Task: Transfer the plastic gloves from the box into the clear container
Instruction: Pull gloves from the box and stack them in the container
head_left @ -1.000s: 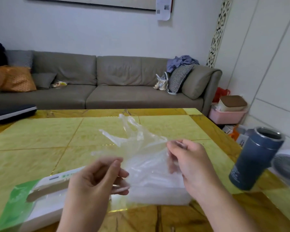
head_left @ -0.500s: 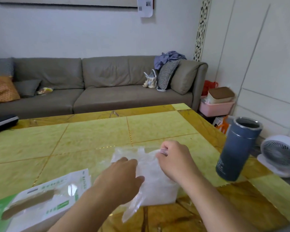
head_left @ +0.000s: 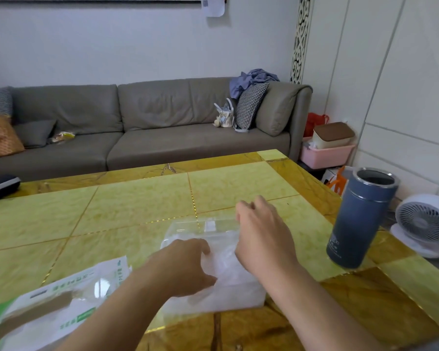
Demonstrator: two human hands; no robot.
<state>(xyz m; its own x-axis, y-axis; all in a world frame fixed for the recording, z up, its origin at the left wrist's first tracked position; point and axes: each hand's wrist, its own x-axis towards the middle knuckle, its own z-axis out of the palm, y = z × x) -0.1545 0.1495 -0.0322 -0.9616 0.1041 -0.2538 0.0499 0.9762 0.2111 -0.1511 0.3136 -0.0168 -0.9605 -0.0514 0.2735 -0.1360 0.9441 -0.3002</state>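
Note:
The clear container (head_left: 188,228) stands on the table in front of me, with crumpled plastic gloves (head_left: 230,268) filling it. My left hand (head_left: 185,267) reaches into it from the left, fingers pressing down on the gloves. Over the container's right rim my right hand (head_left: 262,236) hovers knuckles up. Its fingers bend down behind the hand, so what they touch is hidden. The white and green glove box (head_left: 61,297) lies at the near left, its opening facing up.
A dark blue tumbler (head_left: 357,219) stands open-topped near the table's right edge. A small white fan (head_left: 426,224) sits on the floor beyond it. A grey sofa (head_left: 142,127) runs behind the table, and a dark flat object (head_left: 0,184) lies at the far left.
The glove held up between both hands has come down into the container. My left hand moved from the glove's edge into the container, and the hanging tail is tucked in.

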